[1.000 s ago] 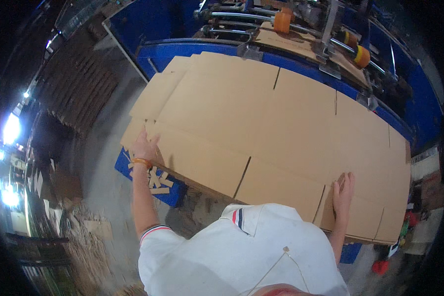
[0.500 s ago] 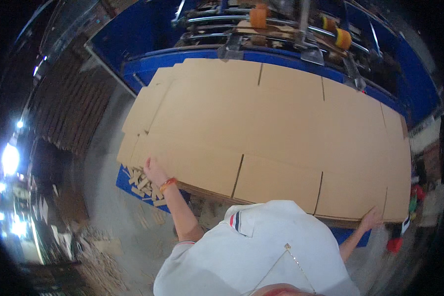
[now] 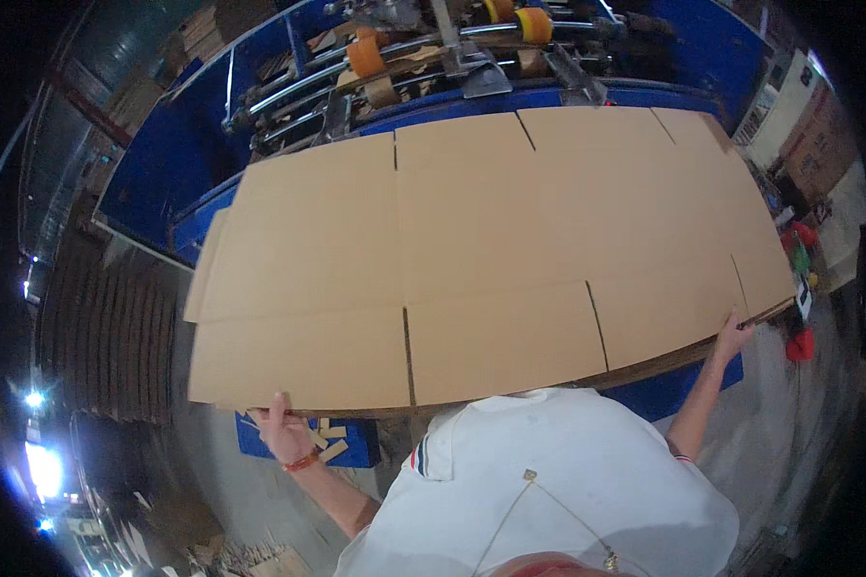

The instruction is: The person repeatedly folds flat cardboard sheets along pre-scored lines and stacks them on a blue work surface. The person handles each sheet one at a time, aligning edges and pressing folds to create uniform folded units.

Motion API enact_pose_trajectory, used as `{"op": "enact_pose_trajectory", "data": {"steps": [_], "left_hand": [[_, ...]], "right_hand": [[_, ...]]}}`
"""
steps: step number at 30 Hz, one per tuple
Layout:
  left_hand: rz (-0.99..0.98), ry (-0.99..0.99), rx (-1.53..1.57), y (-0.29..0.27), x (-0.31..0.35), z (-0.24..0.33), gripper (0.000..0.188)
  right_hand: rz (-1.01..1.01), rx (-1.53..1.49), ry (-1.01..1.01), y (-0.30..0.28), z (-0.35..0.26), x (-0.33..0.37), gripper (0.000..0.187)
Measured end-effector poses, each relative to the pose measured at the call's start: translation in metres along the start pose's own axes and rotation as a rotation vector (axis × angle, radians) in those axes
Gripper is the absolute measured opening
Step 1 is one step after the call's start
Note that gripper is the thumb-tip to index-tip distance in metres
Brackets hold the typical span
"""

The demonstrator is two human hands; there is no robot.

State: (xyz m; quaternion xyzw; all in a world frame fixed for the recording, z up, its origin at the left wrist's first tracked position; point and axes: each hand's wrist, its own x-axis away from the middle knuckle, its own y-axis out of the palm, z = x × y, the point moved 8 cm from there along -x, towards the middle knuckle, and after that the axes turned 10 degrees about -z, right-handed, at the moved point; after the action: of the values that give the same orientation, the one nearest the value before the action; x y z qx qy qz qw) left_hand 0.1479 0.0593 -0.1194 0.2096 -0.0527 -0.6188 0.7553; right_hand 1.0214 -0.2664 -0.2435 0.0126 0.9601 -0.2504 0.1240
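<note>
Slotted cardboard sheets [image 3: 481,240] are being grasped by the fingers of the left hand [image 3: 286,438] and right hand [image 3: 731,338] above the near edge of a blue surface [image 3: 364,444]. Skewing is possibly being risked by uneven pulling; floor [image 3: 212,452] is being shown beyond the left corner, the far side being hemmed by machinery [image 3: 486,80].

This looks like a carton workshop, given 1 big blue machine [image 3: 428,111] with orange rollers [image 3: 364,57], slotted cardboard [image 3: 491,221] and floor scraps [image 3: 281,561].

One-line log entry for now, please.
left hand: grips cardboard, near edge, left | right hand: grips near edge, right | blue machine: beyond cardboard
</note>
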Motion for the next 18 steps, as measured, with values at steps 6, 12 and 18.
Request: {"op": "enact_pose_trajectory", "data": {"steps": [6, 12, 18], "left_hand": [[-0.142, 0.235, -0.524, 0.059, -0.054, 0.106, 0.057], [-0.267, 0.227, -0.872, 0.048, -0.107, 0.075, 0.031], [-0.194, 0.244, -0.766, 0.085, -0.094, 0.051, 0.017]], "right_hand": [[-0.226, -1.21, 0.549, -0.018, 0.052, -0.026, 0.07], [-0.022, -1.191, 0.402, -0.013, 0.02, 0.034, 0.045], [-0.136, -0.703, -0.196, -0.019, -0.212, 0.12, 0.033]]}}
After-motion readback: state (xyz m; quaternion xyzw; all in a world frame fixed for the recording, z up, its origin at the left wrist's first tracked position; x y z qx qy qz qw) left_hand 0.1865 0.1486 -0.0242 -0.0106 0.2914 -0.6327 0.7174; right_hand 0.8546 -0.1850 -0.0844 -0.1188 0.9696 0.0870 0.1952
